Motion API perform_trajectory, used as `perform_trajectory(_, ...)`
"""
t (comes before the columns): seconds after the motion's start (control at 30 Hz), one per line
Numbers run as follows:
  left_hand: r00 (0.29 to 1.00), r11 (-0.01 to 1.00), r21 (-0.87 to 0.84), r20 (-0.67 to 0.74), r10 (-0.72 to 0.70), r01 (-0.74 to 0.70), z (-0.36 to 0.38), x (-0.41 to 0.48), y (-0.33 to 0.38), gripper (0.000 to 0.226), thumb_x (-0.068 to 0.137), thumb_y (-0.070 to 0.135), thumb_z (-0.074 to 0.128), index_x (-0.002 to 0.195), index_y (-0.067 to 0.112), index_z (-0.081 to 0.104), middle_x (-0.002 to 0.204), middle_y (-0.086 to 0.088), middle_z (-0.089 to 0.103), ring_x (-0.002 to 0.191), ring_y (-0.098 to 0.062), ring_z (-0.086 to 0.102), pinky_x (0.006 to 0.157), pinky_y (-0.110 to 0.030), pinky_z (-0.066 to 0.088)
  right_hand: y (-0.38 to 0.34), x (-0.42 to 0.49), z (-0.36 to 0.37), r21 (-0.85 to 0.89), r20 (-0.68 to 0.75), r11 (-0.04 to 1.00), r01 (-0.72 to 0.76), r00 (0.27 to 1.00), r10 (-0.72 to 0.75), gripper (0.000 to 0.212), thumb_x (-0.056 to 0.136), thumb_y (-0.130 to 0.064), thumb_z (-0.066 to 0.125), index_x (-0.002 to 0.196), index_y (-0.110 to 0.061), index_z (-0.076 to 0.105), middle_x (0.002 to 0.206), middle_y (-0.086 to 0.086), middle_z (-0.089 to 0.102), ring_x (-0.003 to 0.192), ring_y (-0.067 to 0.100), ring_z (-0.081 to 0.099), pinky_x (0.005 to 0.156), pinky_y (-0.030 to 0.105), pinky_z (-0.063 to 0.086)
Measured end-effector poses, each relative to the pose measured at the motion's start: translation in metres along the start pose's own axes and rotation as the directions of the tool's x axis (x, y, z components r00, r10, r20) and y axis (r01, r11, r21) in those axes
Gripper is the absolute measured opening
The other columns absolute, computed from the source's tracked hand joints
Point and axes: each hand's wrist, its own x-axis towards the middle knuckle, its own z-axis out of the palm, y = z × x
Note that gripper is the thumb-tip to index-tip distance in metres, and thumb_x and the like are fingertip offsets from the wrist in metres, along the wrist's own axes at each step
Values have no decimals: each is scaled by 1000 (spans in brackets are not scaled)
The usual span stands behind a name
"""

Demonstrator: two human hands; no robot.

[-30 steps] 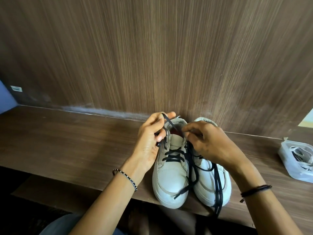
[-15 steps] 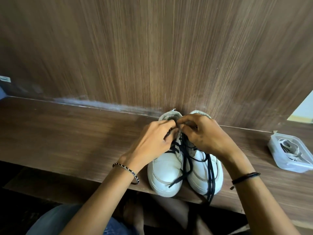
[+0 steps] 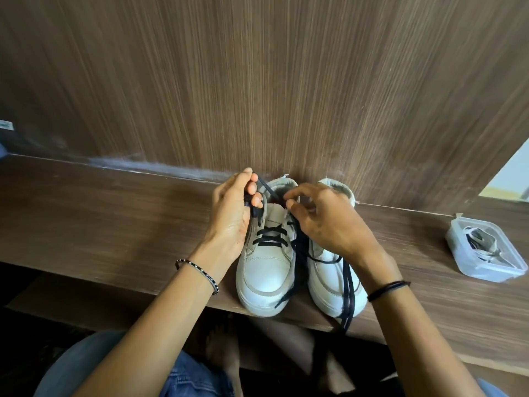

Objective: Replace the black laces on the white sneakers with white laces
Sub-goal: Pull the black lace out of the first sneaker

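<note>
Brown wood-grain shelf (image 3: 114, 219) w/ matching wall panel (image 3: 257, 81) behind. Two white sneakers stand side by side at the shelf's front edge, toes toward the person, heels near the panel.

Left sneaker (image 3: 267, 270): black lace (image 3: 270, 237) is crossed thru the lower eyelets only, upper part unlaced. L hand (image 3: 230, 216) is at the shoe's outer top edge, thumb + fingers clamped on the black lace. A strand runs from that pinch diagonally across the shoe opening toward the R fingertips.

R hand (image 3: 332, 222) sits over the right sneaker's (image 3: 329, 285) lacing area, fingers curled. Index + thumb tips are at the inner top edge of the left sneaker. Can't tell if they pinch the lace or only touch the shoe.

Second black lace (image 3: 347, 293) on the right sneaker is loose, w/ long ends draped over the toe and hanging off the shelf edge. One more loose black end lies along the gap btwn the shoes; can't tell whose.

Clear plastic container (image 3: 486, 275) sits well apart on the right of the shelf. White laces (image 3: 486, 247) are coiled inside, w/ sth dark mixed in, too small to ID.

Beaded bracelet (image 3: 197, 272) on L wrist, black band (image 3: 388, 289) on R wrist. Jeans (image 3: 194, 379) and a bare foot (image 3: 223, 353) show below the shelf, dim.
</note>
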Motion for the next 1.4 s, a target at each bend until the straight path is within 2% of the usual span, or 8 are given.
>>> perform_trajectory(0.27, 993, 932, 345, -11, 121, -109, -21, -3, 25, 31, 101, 29, 59, 73, 18, 56, 56, 8, 44, 51, -6, 43, 50, -15, 37, -20, 7, 21, -12, 89, 999, 33, 996, -32, 49, 88, 5, 56, 124, -26, 64, 111, -2, 55, 88, 7, 57, 73, 1, 40)
perform_trajectory(0.47, 977, 763, 612, 103, 185, -208, -26, -2, 31, 34, 100, 38, 60, 71, 20, 60, 77, 26, 66, 78, 21, 56, 80, -11, 40, -17, 2, 10, -11, 80, 999, 52, 996, -50, 56, 84, 11, 49, 123, -26, 66, 110, 3, 63, 91, 15, 67, 92, 33, 55)
perform_trajectory(0.6, 969, 914, 381, 243, 49, -142, -20, -6, 33, 36, 102, 28, 58, 68, 19, 51, 73, -1, 67, 76, -17, 69, 81, -33, 47, -18, -2, 8, -15, 85, 998, 60, 995, -59, 55, 84, 12, 50, 124, -24, 65, 78, -11, 52, 69, 0, 59, 82, 25, 54)
perform_trajectory(0.8, 826, 20, 828, 557, 85, -560, -24, -5, 23, 3, 95, 26, 55, 96, 29, 52, 65, 9, 56, 83, -9, 58, 89, -39, 27, -14, 0, 13, -1, 100, 997, 80, 992, -79, 57, 81, 11, 48, 124, -25, 61, 82, -2, 62, 75, 11, 60, 77, 30, 54)
perform_trajectory(1.1, 763, -221, 761, 639, 95, -610, -30, 1, 21, 22, 106, 31, 44, 93, 26, 60, 84, 11, 53, 94, -16, 59, 81, -38, 18, -11, -1, 17, 13, 98, 996, 91, 991, -91, 57, 83, 11, 46, 127, -22, 58, 73, -7, 51, 66, 7, 53, 68, 12, 41)
perform_trajectory(1.2, 810, -31, 832, 548, 209, -554, -27, -1, 12, 27, 104, 26, 49, 78, 22, 53, 68, 10, 46, 80, -21, 58, 81, -38, 28, -10, -1, 15, 11, 94, 996, 86, 992, -86, 57, 83, 10, 45, 126, -25, 57, 83, 4, 63, 71, 8, 56, 71, 15, 47)
perform_trajectory(1.3, 957, 551, 783, 239, 164, -290, -24, -1, 10, 26, 102, 26, 57, 81, 13, 65, 57, 10, 45, 55, -9, 44, 60, -27, 37, -9, 0, 14, 6, 96, 996, 88, 991, -88, 60, 80, 12, 44, 124, -26, 57, 79, 1, 58, 68, 9, 53, 68, 16, 45)
perform_trajectory(1.4, 996, 986, 147, -28, -79, 83, -19, 5, 19, 25, 101, 20, 60, 79, 10, 66, 53, 5, 50, 49, -8, 44, 52, -18, 35, -6, 1, 14, -3, 94, 996, 89, 992, -88, 59, 80, 13, 45, 120, -29, 57, 87, 1, 61, 73, 9, 57, 70, 17, 49)
